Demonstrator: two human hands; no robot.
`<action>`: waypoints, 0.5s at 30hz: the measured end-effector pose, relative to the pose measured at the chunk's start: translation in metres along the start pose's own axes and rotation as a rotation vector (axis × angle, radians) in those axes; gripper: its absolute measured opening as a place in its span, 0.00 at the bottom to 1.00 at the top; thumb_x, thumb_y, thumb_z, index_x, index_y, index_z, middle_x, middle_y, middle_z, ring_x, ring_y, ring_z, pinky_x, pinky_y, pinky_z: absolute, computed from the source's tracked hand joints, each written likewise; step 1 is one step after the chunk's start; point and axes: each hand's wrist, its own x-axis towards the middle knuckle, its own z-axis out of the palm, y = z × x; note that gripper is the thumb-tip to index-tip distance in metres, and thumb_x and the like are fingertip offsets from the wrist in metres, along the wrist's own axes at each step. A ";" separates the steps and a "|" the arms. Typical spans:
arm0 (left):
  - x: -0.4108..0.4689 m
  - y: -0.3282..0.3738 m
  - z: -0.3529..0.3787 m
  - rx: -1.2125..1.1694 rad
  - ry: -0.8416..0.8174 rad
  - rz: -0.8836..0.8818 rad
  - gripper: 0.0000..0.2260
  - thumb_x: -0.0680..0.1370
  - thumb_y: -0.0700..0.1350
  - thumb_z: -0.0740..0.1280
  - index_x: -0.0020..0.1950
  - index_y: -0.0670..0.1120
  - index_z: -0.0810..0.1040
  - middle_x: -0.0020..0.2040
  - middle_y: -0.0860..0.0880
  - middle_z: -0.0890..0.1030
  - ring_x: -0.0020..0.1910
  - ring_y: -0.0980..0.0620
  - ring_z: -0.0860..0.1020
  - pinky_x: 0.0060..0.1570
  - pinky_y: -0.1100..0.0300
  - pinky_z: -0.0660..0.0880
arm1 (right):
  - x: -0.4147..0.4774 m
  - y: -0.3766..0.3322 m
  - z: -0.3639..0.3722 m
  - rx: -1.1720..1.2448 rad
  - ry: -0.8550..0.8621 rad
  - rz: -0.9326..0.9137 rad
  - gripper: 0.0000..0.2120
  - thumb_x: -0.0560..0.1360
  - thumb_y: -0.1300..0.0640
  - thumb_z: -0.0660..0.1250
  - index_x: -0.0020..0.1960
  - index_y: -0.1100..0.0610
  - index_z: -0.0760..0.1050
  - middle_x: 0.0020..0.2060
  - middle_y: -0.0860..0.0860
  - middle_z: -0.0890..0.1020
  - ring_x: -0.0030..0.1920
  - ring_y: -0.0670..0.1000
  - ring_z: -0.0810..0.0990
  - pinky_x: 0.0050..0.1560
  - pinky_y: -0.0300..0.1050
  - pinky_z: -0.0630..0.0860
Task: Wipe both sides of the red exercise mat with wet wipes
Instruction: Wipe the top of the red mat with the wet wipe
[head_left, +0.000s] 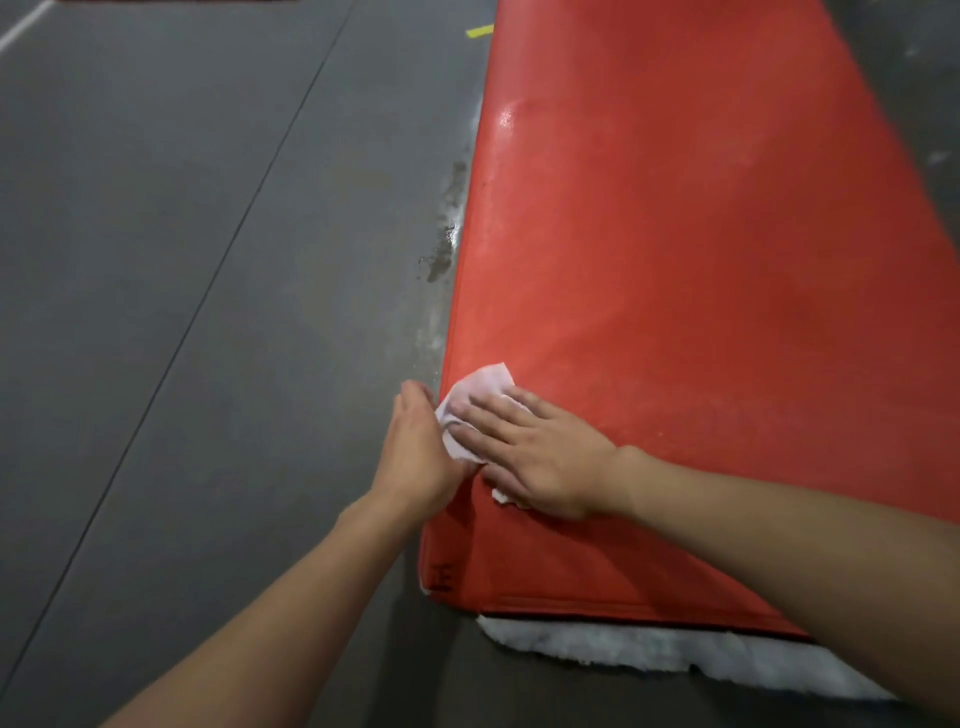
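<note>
Where right fingers (500, 417) press, wipe (485, 385) lies beneath.

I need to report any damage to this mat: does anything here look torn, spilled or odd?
Yes. White fluffy material, perhaps padding, sticks out from under the near end of the red mat, its edge ragged. Wet streaks mark the floor along the mat's left edge.

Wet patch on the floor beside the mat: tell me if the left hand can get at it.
Probably yes: the left hand sits at that mat edge, with only bare floor up to the wet patch.
</note>
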 end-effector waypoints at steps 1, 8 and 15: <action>0.002 0.003 -0.001 0.024 -0.011 -0.004 0.30 0.62 0.39 0.81 0.51 0.44 0.62 0.50 0.47 0.70 0.47 0.49 0.73 0.36 0.66 0.66 | 0.003 0.011 -0.004 -0.025 0.025 -0.022 0.27 0.84 0.44 0.43 0.81 0.52 0.51 0.80 0.50 0.54 0.80 0.52 0.51 0.78 0.53 0.44; 0.008 0.012 -0.001 0.094 -0.028 -0.088 0.37 0.57 0.36 0.82 0.57 0.43 0.63 0.55 0.46 0.65 0.52 0.55 0.69 0.52 0.60 0.74 | 0.025 0.016 -0.004 0.074 0.083 0.043 0.28 0.83 0.44 0.44 0.81 0.52 0.52 0.80 0.53 0.53 0.80 0.56 0.48 0.78 0.55 0.43; 0.004 0.033 0.000 0.249 -0.088 -0.118 0.15 0.65 0.35 0.75 0.39 0.47 0.70 0.44 0.47 0.71 0.44 0.48 0.72 0.42 0.61 0.69 | 0.052 0.049 -0.020 0.140 0.098 0.130 0.28 0.84 0.45 0.46 0.81 0.54 0.46 0.81 0.53 0.47 0.80 0.55 0.41 0.77 0.58 0.39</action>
